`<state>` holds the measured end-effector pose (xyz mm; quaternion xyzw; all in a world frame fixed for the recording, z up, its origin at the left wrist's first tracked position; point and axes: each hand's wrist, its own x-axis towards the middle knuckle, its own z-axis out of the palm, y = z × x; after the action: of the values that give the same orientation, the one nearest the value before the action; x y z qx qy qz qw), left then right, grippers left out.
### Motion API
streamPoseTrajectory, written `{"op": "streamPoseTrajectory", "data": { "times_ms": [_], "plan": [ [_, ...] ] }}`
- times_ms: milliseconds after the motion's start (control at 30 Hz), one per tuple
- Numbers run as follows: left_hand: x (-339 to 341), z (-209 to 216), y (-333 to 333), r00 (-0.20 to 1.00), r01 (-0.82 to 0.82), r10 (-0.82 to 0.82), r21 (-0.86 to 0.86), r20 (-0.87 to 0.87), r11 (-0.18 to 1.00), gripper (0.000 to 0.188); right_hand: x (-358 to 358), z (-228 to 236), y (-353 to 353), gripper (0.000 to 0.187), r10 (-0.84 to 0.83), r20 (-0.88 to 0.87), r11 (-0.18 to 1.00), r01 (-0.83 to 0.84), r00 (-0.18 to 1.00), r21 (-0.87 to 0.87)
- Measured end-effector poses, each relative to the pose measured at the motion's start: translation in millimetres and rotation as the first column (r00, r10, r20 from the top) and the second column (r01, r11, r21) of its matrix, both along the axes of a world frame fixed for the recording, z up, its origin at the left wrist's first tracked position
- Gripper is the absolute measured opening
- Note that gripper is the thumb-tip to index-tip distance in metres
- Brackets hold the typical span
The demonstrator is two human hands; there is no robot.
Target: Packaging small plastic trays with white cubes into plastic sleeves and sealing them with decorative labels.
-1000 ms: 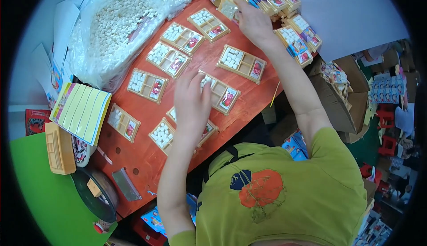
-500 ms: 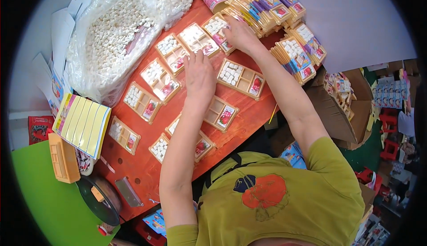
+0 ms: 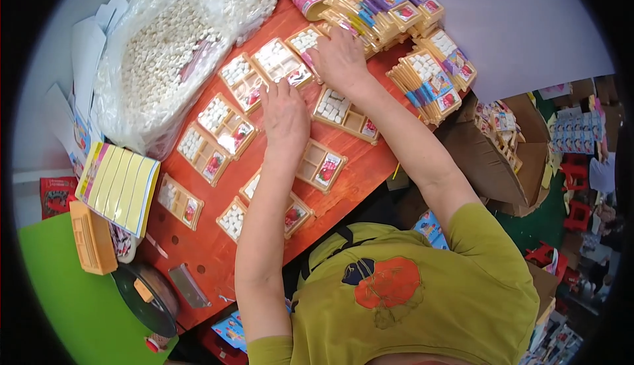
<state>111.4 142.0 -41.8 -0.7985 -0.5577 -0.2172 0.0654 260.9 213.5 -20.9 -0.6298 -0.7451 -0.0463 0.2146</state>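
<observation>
My left hand (image 3: 286, 120) rests its slightly spread fingertips at the near ends of two cream plastic trays. One tray (image 3: 239, 79) stands on the left and the other tray (image 3: 280, 60) beside it. White pieces fill the larger compartments, and small cards with red pictures lie in the end compartments. Further right, my right hand (image 3: 341, 64) has its fingers closed over the edge of a similar tray (image 3: 305, 39), which bears a pink strip. The fingers partly hide that tray. Just below my right wrist lies another filled tray (image 3: 345, 115).
More trays (image 3: 226, 125) lie across the red table (image 3: 360, 177), some under my left forearm. A clear bag (image 3: 125, 110) of white pieces slumps at the back left. Stacked packed trays (image 3: 429, 77) stand at the right, beside a cardboard box (image 3: 485, 147). A black bowl (image 3: 142, 312) sits lower left.
My right hand has shifted left and nearer, with its tray now closer to the neighbouring ones. The two trays by my left hand have moved slightly nearer. The whole view has shifted a little.
</observation>
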Motion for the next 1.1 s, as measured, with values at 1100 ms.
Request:
{"op": "streamPoseTrajectory", "data": {
  "times_ms": [1100],
  "plan": [
    [-272, 22, -259, -0.012, -0.604, 0.574, -0.463, 0.819, 0.648, 0.024, -301, 31, -186, 0.022, 0.837, -0.466, 0.347, -0.937, 0.287, 0.046]
  ]
}}
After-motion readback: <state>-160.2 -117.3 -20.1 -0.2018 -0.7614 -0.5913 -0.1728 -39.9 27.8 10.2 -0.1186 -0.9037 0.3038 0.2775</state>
